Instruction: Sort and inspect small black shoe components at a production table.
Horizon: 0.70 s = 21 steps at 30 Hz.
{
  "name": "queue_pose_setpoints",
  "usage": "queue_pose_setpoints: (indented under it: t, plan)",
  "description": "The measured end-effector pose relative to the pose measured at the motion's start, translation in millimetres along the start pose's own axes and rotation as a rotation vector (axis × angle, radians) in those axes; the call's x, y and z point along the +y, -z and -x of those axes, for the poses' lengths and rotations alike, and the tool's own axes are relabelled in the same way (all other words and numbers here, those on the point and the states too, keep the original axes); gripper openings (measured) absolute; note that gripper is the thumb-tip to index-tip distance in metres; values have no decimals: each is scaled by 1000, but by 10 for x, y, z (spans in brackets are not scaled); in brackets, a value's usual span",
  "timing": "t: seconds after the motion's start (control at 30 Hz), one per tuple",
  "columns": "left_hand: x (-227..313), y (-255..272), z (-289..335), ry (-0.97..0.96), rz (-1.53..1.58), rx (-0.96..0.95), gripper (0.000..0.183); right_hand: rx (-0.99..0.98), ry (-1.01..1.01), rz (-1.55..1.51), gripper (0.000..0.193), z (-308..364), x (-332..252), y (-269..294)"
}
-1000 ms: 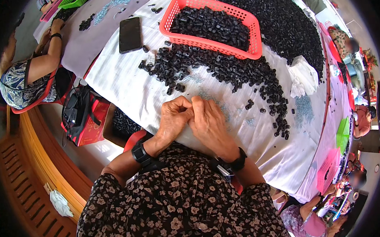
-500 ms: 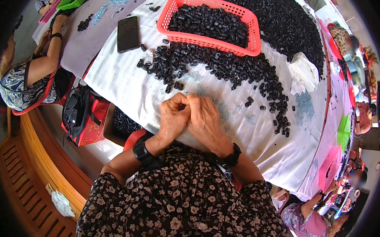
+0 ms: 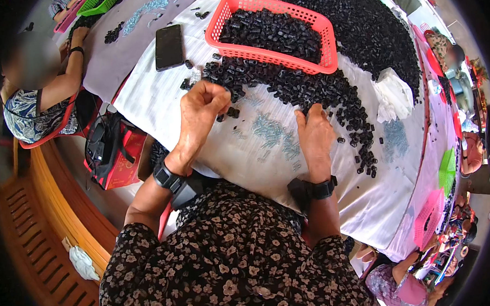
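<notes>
OK so using the plastic basket (image 3: 328,45) as the reference: small plastic parts (image 3: 272,34) are in it, and it's sitting on the tablecloth (image 3: 362,208). Smartphone (image 3: 169,47) lies to its left, main heap (image 3: 365,35) is to its right. A looser trail (image 3: 349,102) of parts runs along its near side, then curves off near-right. Closer in than that trail there's a patch of tiny pieces (image 3: 274,131). Left hand (image 3: 201,111) is near-left of the basket, right hand (image 3: 316,136) on its near side.
</notes>
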<state>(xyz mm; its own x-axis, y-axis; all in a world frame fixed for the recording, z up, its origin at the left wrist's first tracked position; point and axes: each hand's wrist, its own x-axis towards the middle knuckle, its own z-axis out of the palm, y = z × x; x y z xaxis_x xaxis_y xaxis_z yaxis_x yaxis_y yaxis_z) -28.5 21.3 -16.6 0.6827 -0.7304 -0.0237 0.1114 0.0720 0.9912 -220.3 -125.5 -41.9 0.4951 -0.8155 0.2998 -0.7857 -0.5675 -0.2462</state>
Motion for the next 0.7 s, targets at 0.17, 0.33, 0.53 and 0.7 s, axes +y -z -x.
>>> queue_pose_setpoints:
  t: [0.17,0.33,0.53,0.7]
  plan:
    - [205,-116,-439,-238,-239,89,13,-54,58,-64,24,2,48,-122]
    - [293,-257,-995,-486,-478,131,14,-4,106,-140,17,60,55,-140]
    - [309,-356,-1046,-704,-580,41,18,70,147,-282,13,60,66,-154]
    - [203,-30,-465,-719,-828,-153,19,97,123,-462,13,55,21,-60]
